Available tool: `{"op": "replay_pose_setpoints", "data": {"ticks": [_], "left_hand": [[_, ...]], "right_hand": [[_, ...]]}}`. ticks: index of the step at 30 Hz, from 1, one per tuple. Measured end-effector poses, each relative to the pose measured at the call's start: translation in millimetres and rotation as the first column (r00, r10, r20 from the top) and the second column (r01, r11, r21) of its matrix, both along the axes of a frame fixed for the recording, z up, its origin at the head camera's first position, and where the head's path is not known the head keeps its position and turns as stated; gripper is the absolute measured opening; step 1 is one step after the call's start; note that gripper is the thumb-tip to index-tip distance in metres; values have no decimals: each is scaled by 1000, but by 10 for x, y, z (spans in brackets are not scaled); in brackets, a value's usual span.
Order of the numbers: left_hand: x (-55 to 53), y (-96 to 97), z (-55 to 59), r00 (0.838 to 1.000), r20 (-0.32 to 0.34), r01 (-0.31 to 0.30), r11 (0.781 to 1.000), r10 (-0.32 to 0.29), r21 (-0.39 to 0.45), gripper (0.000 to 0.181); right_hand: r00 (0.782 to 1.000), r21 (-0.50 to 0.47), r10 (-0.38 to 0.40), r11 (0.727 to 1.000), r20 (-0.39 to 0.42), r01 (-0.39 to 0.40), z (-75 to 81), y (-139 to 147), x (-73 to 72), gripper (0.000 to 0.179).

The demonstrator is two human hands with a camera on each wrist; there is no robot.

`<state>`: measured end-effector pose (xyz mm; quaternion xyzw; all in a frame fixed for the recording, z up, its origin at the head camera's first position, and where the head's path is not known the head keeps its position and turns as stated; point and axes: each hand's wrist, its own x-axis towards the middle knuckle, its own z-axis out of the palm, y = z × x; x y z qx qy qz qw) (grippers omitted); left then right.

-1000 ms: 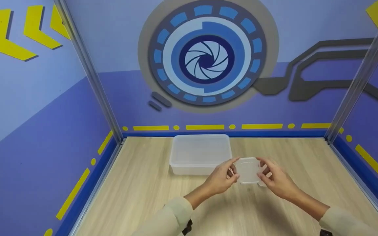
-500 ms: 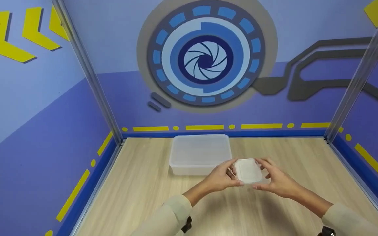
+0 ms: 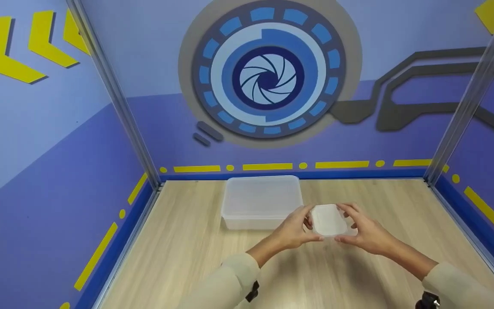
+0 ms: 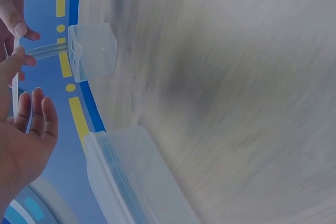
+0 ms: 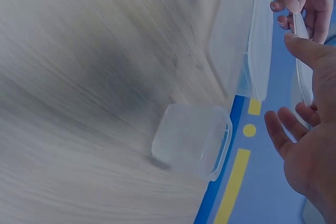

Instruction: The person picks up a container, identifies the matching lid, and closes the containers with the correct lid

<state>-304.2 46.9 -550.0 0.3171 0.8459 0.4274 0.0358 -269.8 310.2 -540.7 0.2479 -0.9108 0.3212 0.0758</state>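
Between both hands is a small translucent square lid (image 3: 329, 220) with rounded corners, raised above the table. My left hand (image 3: 294, 229) pinches its left side, and my right hand (image 3: 369, 234) pinches the right; both thumbs lie toward the near edge. The wrist views show this lid (image 5: 302, 72) edge-on as a thin white strip. Below it on the table stands a small clear square container (image 5: 190, 137) with its top uncovered, mostly hidden behind the lid and the hands in the head view. That container (image 4: 94, 51) also appears in the left wrist view.
A large translucent rectangular box (image 3: 262, 199) with its lid on stands at the back of the wooden table (image 3: 187, 257), just left of the hands. Blue printed panels (image 3: 152, 124) with metal corner posts (image 3: 118, 94) enclose the table's back and sides.
The small lid has tilted and now looks whiter, then shifted slightly right and away. Both thumbs have moved from its sides toward the near edge. The large box has stayed put.
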Motion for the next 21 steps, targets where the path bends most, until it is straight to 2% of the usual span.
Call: {"op": "replay_pose_setpoints", "data": {"ticks": [8,16,21], "left_hand": [[-9,98,61,997,-60,-49,990,41,-135,86],[-71,181,68,992,-117,-75,981,54,-180,88],[-127,245,88,986,-164,-79,968,40,-238,89]], "right_hand": [[997,49,-39,998,-66,42,14,87,-13,88],[997,72,-55,996,-47,58,74,148,-47,87],[997,87,-71,993,-41,74,83,213,-84,88]]}}
